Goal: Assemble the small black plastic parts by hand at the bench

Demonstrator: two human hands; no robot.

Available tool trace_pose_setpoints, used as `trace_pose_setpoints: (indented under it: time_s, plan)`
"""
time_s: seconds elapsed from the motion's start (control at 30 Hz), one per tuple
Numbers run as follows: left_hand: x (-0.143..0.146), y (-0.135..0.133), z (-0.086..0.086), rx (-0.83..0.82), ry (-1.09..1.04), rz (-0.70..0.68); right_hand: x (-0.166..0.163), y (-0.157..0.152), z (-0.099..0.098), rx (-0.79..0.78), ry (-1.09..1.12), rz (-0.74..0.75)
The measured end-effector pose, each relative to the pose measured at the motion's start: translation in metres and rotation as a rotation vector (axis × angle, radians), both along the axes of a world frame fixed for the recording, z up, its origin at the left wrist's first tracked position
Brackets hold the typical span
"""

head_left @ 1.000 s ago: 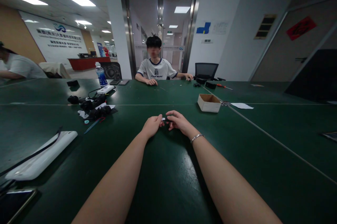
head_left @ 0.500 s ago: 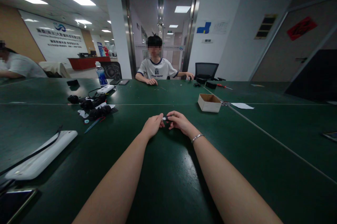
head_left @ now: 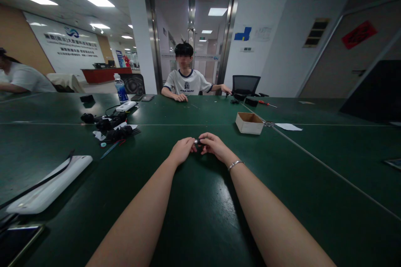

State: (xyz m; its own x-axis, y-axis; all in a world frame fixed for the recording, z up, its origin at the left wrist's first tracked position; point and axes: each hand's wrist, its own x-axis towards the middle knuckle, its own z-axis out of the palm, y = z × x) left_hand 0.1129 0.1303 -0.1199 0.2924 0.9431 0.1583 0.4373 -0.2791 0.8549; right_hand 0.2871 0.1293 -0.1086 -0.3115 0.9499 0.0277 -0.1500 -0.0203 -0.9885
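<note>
My left hand (head_left: 183, 151) and my right hand (head_left: 213, 146) meet over the middle of the dark green table (head_left: 200, 200). Between their fingertips is a small black-and-silver piece (head_left: 197, 141), shaped like a USB stick. The left fingers pinch its silver end, while the right thumb and fingers close on the dark end. Fingers cover much of it, so its exact kind is unclear. Beyond my right hand, to the right, stands an open cardboard box (head_left: 249, 127).
To the left lie tangled black devices and cables (head_left: 109, 127), a blue pen-like tool (head_left: 110, 149), a white elongated device (head_left: 52, 185) and a phone (head_left: 20, 242). A water bottle (head_left: 120, 89) stands farther back. Opposite sits a person (head_left: 187, 83); a red screwdriver (head_left: 266, 103) lies beyond the box.
My hands and the small piece stay nearly where they were. Across the table, the person's hand near the black items has shifted slightly.
</note>
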Motion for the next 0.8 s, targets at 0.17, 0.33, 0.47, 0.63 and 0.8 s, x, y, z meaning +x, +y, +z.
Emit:
trace_pose_setpoints:
  time_s: [0.17, 0.33, 0.47, 0.63, 0.8]
  plan:
    - [0.0002, 0.0017, -0.0013, 0.016, -0.001, 0.021, 0.0000, -0.0003, 0.0002, -0.001, 0.007, -0.003]
    - [0.0003, 0.0016, -0.0020, 0.019, 0.010, 0.033, 0.0006, -0.0011, 0.0003, 0.004, 0.015, 0.009]
    - [0.0003, -0.0009, -0.0003, 0.008, 0.027, 0.047, 0.0011, -0.0018, 0.0003, -0.006, 0.024, -0.002]
    - [-0.0003, -0.0030, 0.0013, 0.009, 0.030, 0.021, 0.0014, -0.0018, 0.0002, -0.007, 0.031, 0.001]
    - [-0.0003, -0.0005, -0.0004, 0.005, -0.002, 0.009, 0.0019, 0.0001, -0.0009, -0.011, 0.034, 0.004]
